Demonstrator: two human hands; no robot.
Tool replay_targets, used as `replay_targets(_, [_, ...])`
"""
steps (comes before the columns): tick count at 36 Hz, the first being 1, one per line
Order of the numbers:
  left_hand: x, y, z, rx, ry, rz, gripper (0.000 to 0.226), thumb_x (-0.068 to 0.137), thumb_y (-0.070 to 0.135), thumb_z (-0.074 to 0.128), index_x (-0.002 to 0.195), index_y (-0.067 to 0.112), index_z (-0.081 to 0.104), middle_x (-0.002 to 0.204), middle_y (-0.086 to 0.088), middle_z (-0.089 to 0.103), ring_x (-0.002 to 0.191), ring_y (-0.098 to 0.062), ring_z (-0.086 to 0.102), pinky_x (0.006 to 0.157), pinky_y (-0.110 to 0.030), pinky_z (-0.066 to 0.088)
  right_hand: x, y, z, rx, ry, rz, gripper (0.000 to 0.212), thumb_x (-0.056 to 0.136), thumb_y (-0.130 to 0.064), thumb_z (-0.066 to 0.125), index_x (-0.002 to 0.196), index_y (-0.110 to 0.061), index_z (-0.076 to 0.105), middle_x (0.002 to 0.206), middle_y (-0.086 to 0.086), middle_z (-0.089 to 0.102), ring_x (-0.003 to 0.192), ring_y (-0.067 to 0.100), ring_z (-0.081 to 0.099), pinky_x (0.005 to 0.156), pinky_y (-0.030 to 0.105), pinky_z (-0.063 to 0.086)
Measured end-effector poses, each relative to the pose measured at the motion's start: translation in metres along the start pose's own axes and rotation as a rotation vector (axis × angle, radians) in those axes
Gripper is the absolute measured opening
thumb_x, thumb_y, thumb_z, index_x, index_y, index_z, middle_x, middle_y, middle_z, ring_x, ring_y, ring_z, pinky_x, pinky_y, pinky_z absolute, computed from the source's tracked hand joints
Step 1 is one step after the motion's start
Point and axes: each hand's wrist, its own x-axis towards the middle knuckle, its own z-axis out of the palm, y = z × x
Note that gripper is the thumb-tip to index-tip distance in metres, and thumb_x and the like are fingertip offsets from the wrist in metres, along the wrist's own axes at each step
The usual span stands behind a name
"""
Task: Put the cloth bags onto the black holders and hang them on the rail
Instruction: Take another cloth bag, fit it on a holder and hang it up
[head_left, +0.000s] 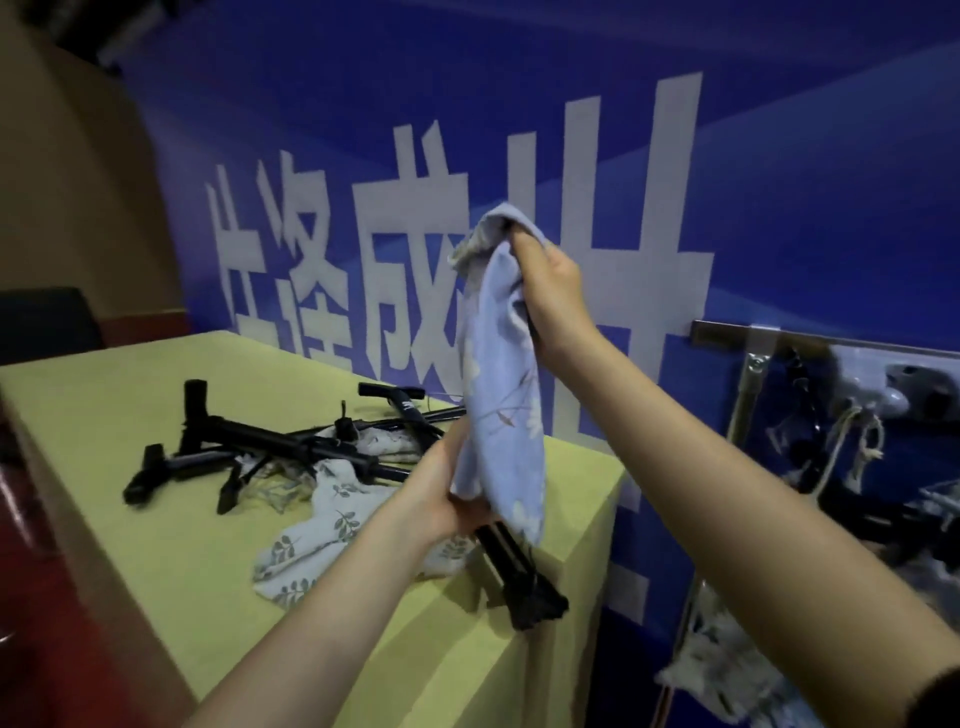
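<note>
The right hand (550, 291) grips the top of a blue bag (504, 374), held upright above the table (130, 519) edge. The left hand (447, 493) clasps the bag's lower end and a black holder (524, 577) sticking out below. More holders (249, 447) and a leaf-print bag (317, 525) lie on the table; the rail (831, 338) is at right.

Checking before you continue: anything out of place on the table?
Yes: the spare black holders lie in a crossed heap on the table, tangled with a leaf-print bag. One holder overhangs the edge.
</note>
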Motion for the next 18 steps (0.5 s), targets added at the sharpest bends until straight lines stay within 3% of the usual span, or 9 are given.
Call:
replay_targets(3, [0.004, 0.016, -0.015, -0.090, 0.160, 0.008, 0.032, 0.099, 0.019, 0.041, 0.076, 0.007, 0.059, 0.070, -0.009, 0.065, 0.066, -0.023, 0.060, 0.070, -0.032, 0.043, -0.001, 0.015, 0.009, -0.018, -0.027, 0.025, 0.024, 0.098, -0.026, 0.052, 0.080, -0.029, 0.068, 0.071, -0.009, 0.067, 0.065, 0.003, 0.061, 0.059, 0.018, 0.049])
replay_targets(6, [0.007, 0.025, -0.042, -0.042, 0.258, 0.067, 0.029, 0.099, 0.021, 0.041, 0.079, 0.010, 0.059, 0.072, -0.004, 0.068, 0.065, -0.020, 0.062, 0.070, -0.030, 0.046, -0.001, 0.030, 0.012, -0.052, -0.027, 0.126, 0.021, 0.096, -0.029, 0.054, 0.083, -0.023, 0.068, 0.059, -0.010, 0.064, 0.053, 0.005, 0.057, 0.048, 0.018, 0.045])
replay_targets(9, [-0.004, 0.028, -0.071, -0.115, 0.351, 0.114, 0.030, 0.102, 0.023, 0.039, 0.084, 0.013, 0.061, 0.062, -0.003, 0.069, 0.052, -0.016, 0.066, 0.062, -0.029, 0.047, 0.001, 0.048, 0.022, -0.136, -0.057, 0.288, 0.028, 0.098, -0.030, 0.048, 0.110, -0.014, 0.067, 0.090, 0.009, 0.069, 0.075, 0.021, 0.062, 0.066, 0.030, 0.049])
replay_targets(11, [-0.014, 0.029, -0.088, -0.205, 0.377, 0.139, 0.031, 0.103, 0.027, 0.037, 0.094, 0.013, 0.063, 0.071, -0.005, 0.072, 0.060, -0.021, 0.068, 0.066, -0.033, 0.048, 0.002, 0.060, 0.034, -0.216, -0.110, 0.342, 0.035, 0.100, -0.033, 0.043, 0.117, -0.011, 0.062, 0.093, 0.013, 0.067, 0.074, 0.021, 0.062, 0.070, 0.031, 0.048])
replay_targets(14, [-0.032, 0.028, -0.111, -0.352, 0.327, 0.115, 0.048, 0.101, 0.047, 0.033, 0.108, 0.010, 0.065, 0.093, -0.014, 0.074, 0.076, -0.030, 0.072, 0.066, -0.039, 0.056, 0.004, 0.070, 0.055, -0.259, -0.164, 0.375, 0.040, 0.102, -0.034, 0.037, 0.132, -0.013, 0.053, 0.079, 0.006, 0.057, 0.065, 0.018, 0.061, 0.059, 0.026, 0.045])
replay_targets(16, [-0.045, 0.025, -0.121, -0.327, 0.297, 0.094, 0.057, 0.097, 0.057, 0.035, 0.118, 0.013, 0.063, 0.114, -0.015, 0.069, 0.093, -0.033, 0.068, 0.076, -0.043, 0.053, 0.009, 0.075, 0.074, -0.272, -0.215, 0.368, 0.043, 0.103, -0.032, 0.033, 0.142, -0.018, 0.043, 0.074, 0.006, 0.051, 0.061, 0.023, 0.054, 0.057, 0.030, 0.041])
replay_targets(18, [-0.054, 0.020, -0.123, -0.241, 0.315, 0.079, 0.059, 0.095, 0.060, 0.036, 0.123, 0.013, 0.060, 0.122, -0.016, 0.065, 0.097, -0.035, 0.063, 0.080, -0.047, 0.050, 0.015, 0.078, 0.092, -0.315, -0.240, 0.337, 0.043, 0.104, -0.032, 0.030, 0.143, -0.018, 0.041, 0.066, 0.008, 0.046, 0.052, 0.021, 0.043, 0.052, 0.031, 0.036])
